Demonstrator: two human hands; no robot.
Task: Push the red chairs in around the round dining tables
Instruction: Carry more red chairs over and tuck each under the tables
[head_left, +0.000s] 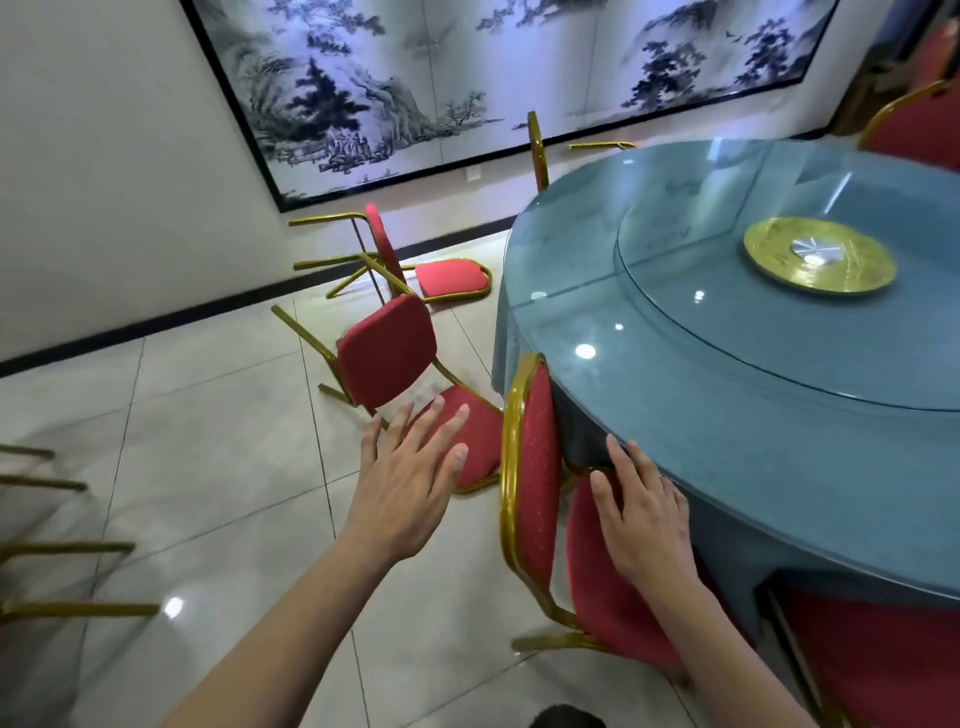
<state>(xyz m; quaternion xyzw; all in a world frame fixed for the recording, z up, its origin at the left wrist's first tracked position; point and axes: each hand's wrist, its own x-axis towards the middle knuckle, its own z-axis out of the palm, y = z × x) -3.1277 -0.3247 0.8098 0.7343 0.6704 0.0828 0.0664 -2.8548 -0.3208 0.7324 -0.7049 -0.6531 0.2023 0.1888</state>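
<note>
Reaching with fingers spread, left hand (410, 467) and right hand (644, 514) flank the red chair (535, 467); no writing legible.

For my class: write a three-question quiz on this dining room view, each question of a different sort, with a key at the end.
1. True or false: the left hand is gripping a chair frame.
2. Multiple choice: the nearest chair, by the right hand, is
A. lying on the floor
B. upright, its seat partly under the table
C. stacked on another chair
3. Fill in: the two chairs on the floor tiles beyond the left hand are tipped ____.

Key
1. False: it is open, fingers spread, holding nothing.
2. B
3. over
</note>
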